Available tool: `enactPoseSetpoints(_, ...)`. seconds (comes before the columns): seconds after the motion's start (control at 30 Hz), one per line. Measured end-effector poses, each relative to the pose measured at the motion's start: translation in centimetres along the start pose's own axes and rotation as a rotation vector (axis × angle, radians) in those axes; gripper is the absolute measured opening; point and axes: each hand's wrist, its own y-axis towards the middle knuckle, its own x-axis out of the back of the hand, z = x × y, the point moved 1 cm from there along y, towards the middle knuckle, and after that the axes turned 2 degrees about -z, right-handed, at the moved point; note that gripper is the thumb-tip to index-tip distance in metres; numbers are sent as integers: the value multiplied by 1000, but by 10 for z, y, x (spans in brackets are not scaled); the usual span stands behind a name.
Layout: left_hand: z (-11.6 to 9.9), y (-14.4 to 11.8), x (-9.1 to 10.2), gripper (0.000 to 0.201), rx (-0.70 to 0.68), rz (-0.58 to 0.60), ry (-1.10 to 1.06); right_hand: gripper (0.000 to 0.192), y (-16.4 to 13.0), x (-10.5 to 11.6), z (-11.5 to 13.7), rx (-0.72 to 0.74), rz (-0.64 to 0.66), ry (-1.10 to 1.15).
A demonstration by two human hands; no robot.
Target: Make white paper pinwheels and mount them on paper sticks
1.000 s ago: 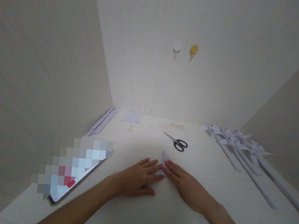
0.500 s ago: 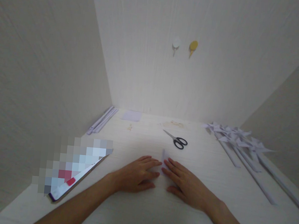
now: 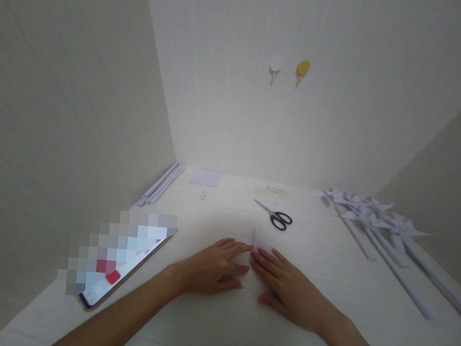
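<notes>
Both hands lie palm-down at the middle of the pale table (image 3: 216, 333). The left hand (image 3: 212, 268) and the right hand (image 3: 285, 285) meet fingertip to fingertip over a small piece of white paper (image 3: 257, 244). The fingers of both hands are extended and spread flat, pressing on the paper rather than gripping it. One edge of the paper stands up just beyond the fingertips; the rest is covered by the fingers, and its fold, if any, cannot be made out against the table.

Black-handled scissors (image 3: 274, 215) lie closed on the table, beyond the hands and apart from them. To the right, a group of paper pinwheels (image 3: 366, 212) on long rolled sticks lies along the table edge, heads toward the back wall. At the far left corner, a bundle of rolled paper sticks (image 3: 160, 184) lies against the side wall, with a flat square sheet (image 3: 206, 177) just beside it. Small scraps (image 3: 270, 190) lie near the back wall. A flat device (image 3: 120, 260), its face blurred out, lies left of the left forearm. Two hooks, one white (image 3: 276, 64) and one yellow (image 3: 302, 68), are fixed on the back wall.
</notes>
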Motion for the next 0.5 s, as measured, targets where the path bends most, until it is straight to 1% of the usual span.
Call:
enactPoseSetpoints(0.27,1,0,-2,33,-16,-18,-5,56,2,1,2,-12,48,9)
enactPoseSetpoints(0.5,2,0,-6,31,-34,-39,6,54,3,1,2,-2,33,-12)
